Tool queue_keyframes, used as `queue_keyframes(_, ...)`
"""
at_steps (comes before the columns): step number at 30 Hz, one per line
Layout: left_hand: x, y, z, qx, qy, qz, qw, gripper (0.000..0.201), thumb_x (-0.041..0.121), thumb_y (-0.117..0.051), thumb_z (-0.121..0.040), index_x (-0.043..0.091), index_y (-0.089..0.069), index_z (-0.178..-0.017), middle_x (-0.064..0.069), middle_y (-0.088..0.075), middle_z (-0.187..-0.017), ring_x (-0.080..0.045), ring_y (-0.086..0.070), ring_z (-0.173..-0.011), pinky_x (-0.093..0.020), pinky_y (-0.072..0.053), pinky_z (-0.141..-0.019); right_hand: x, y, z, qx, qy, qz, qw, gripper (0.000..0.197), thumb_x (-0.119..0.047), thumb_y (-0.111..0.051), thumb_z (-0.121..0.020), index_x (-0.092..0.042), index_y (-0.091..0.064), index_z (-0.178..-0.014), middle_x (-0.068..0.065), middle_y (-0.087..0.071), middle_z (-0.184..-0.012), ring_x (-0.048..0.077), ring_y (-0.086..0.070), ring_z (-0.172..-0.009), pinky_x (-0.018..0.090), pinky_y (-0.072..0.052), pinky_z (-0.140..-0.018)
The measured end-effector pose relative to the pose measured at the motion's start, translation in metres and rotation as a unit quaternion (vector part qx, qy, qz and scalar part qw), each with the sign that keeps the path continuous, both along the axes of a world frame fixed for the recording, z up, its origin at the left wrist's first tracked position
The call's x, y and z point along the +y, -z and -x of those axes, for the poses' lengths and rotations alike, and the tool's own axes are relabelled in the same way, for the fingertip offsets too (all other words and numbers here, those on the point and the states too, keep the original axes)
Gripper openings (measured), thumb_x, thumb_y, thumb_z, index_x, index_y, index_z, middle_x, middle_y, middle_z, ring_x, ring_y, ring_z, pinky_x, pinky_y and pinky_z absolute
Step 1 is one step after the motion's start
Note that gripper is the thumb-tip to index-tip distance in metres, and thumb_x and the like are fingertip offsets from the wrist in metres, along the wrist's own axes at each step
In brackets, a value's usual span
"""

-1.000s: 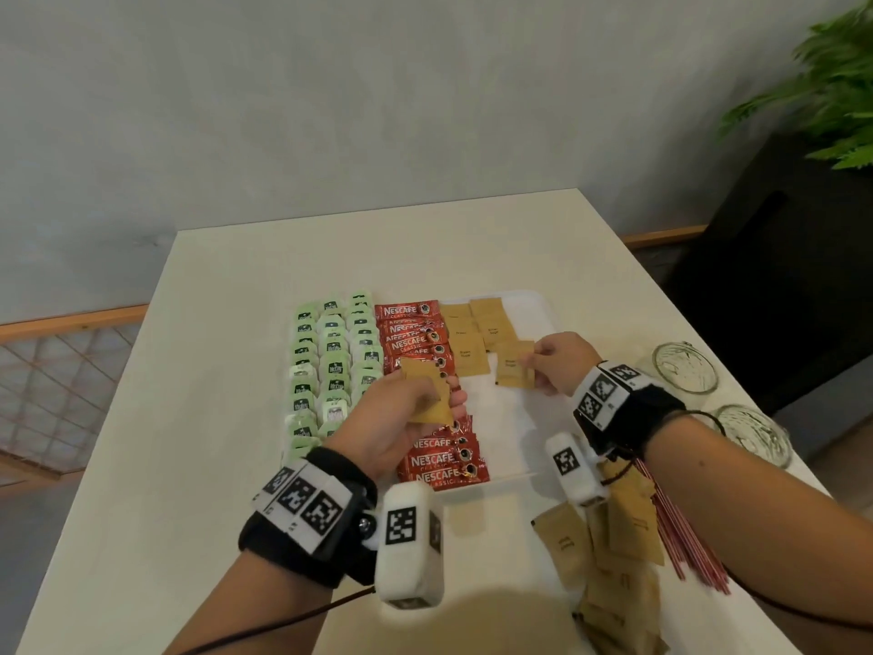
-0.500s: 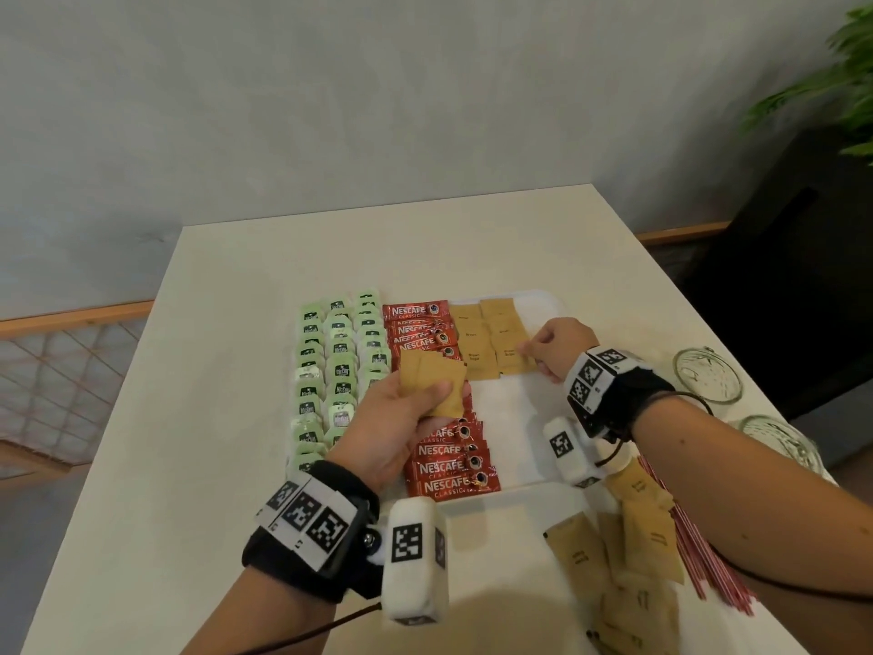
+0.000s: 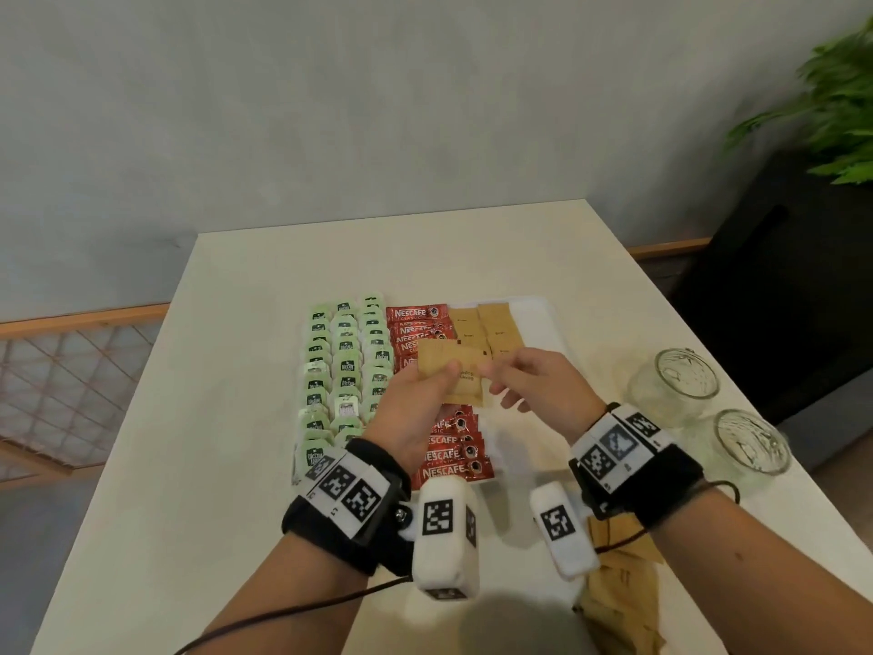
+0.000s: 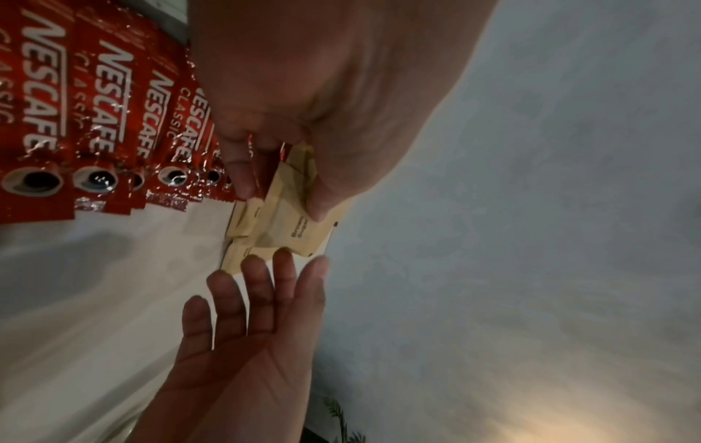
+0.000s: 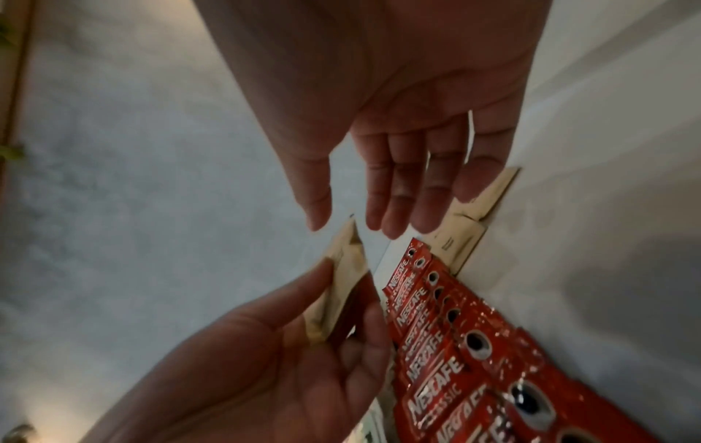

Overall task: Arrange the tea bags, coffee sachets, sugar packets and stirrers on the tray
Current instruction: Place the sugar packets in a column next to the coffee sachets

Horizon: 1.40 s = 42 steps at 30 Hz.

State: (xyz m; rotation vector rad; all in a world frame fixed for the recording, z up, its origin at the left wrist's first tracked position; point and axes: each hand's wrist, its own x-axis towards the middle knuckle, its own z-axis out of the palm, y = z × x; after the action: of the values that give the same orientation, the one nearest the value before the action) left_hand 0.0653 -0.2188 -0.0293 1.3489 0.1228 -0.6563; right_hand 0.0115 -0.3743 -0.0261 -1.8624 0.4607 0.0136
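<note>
A: Where does the head view sit?
B: High above the table [image 3: 236, 418], facing forward and down at the tray [image 3: 543, 314].
A: And the wrist views?
B: Both close and rolled sideways, looking along the fingers; each shares the coffee sachets [image 4: 94, 120] beside the tray's sugar packets [image 5: 455, 239].

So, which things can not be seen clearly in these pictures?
- How many sugar packets the left hand grips: they overlap in every view.
- Print on the packets: too small in the head view, blurred in the wrist views.
- Loose packets near the table's front edge: cut off by the frame and hidden behind the right hand's wrist camera.
- Stirrers: not visible in any view.
</note>
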Motion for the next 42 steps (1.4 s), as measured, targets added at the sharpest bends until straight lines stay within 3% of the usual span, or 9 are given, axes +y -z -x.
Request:
queue_keyframes(3,-0.001,-0.004,0.008,-0.009,0.024,0.004,1.000,0.016,0.011,-0.062,-0.094,0.016,-0.067,-0.109,-0.003,-0.075,-0.105,-0.023,-0.068,-0.105,-0.041,-0.053,-0.096,0.004,0.001,0.006,-0.015,-0.019,0.004,1.000,0.024,-0.029,-0.073,-0.083,-0.007,-0.068,-0.092,0.006,-0.071,-0.084,0.010,-0.062,-0.065,0.020,-0.046,-0.060)
queue_keyframes(9,0.010,-0.013,0.012,-0.073,0.038,-0.046,0.996,0.012,0.013,-0.058,-0.097,0.023,-0.064,-0.101,0.000,-0.074,-0.102,-0.018,-0.068,-0.096,-0.031,-0.057,-0.082,-0.003,-0.009,0.012,-0.030,-0.026,-0.001,0.999,0.008,-0.013,-0.058,-0.094,-0.011,-0.052,-0.089,0.006,-0.070,-0.090,0.019,-0.067,-0.077,0.033,-0.055,-0.065)
queue_keyframes(15,0.019,-0.024,0.010,-0.111,0.090,-0.086,0.986,0.014,0.014,-0.052,-0.101,0.022,-0.063,-0.104,-0.004,-0.075,-0.096,-0.020,-0.074,-0.082,-0.034,-0.061,-0.072,-0.013,-0.015,0.021,-0.030,-0.099,0.105,0.989,0.026,-0.022,-0.060,-0.094,-0.026,-0.055,-0.120,0.002,-0.061,-0.105,0.013,-0.058,-0.053,0.019,-0.042,-0.047)
queue_keyframes(19,0.017,-0.031,0.011,-0.148,0.109,-0.093,0.979,0.018,0.014,-0.049,-0.102,0.021,-0.064,-0.110,-0.001,-0.074,-0.097,-0.018,-0.073,-0.084,-0.036,-0.061,-0.078,-0.016,-0.024,0.022,-0.032,-0.127,0.084,0.988,0.035,-0.018,-0.078,-0.078,-0.030,-0.060,-0.106,0.007,-0.069,-0.085,0.018,-0.056,-0.064,0.026,-0.047,-0.057)
queue_keyframes(22,0.014,-0.032,0.014,-0.151,0.140,-0.099,0.974,0.021,0.017,-0.051,-0.102,0.017,-0.065,-0.118,0.000,-0.074,-0.101,-0.017,-0.073,-0.088,-0.033,-0.062,-0.075,-0.016,-0.033,0.021,-0.003,-0.136,0.094,0.986,0.045,-0.015,-0.084,-0.071,-0.023,-0.058,-0.107,-0.008,-0.057,-0.058,0.010,-0.048,-0.055,0.019,-0.043,-0.057)
queue_keyframes(27,0.012,-0.028,0.020,-0.141,0.177,-0.072,0.971,0.022,0.028,-0.061,-0.097,0.015,-0.067,-0.114,-0.003,-0.075,-0.105,-0.016,-0.073,-0.093,-0.033,-0.061,-0.076,-0.020,-0.035,0.018,0.008,-0.113,0.104,0.988,0.053,-0.021,-0.089,-0.064,-0.026,-0.060,-0.108,0.006,-0.067,-0.083,0.013,-0.055,-0.067,0.024,-0.043,-0.068)
queue_keyframes(33,0.007,-0.018,0.022,-0.130,0.150,-0.058,0.978,0.025,0.020,-0.068,-0.092,0.015,-0.066,-0.117,-0.003,-0.075,-0.107,-0.018,-0.072,-0.097,-0.035,-0.061,-0.078,-0.015,-0.027,0.015,-0.026,-0.081,0.055,0.995,0.048,-0.011,-0.084,-0.070,-0.017,-0.059,-0.111,0.008,-0.059,-0.074,0.013,-0.052,-0.063,0.017,-0.045,-0.054)
queue_keyframes(37,0.005,-0.016,0.020,-0.120,0.102,-0.040,0.987,0.025,0.019,-0.065,-0.094,0.016,-0.064,-0.119,-0.004,-0.074,-0.109,-0.017,-0.073,-0.096,-0.033,-0.061,-0.080,-0.016,-0.018,0.014,-0.009,-0.058,0.030,0.998,0.021,-0.021,-0.076,-0.082,-0.008,-0.062,-0.091,0.002,-0.065,-0.069,0.011,-0.056,-0.059,0.021,-0.048,-0.057)
queue_keyframes(42,0.008,-0.016,0.015,-0.088,0.089,-0.039,0.991,0.018,0.022,-0.053,-0.101,0.015,-0.064,-0.114,-0.006,-0.074,-0.105,-0.020,-0.073,-0.092,-0.035,-0.061,-0.078,-0.021,-0.007,0.012,0.007,-0.063,-0.011,0.998,0.017,-0.016,-0.065,-0.091,-0.001,-0.059,-0.084,0.005,-0.064,-0.068,0.010,-0.057,-0.057,0.020,-0.050,-0.054)
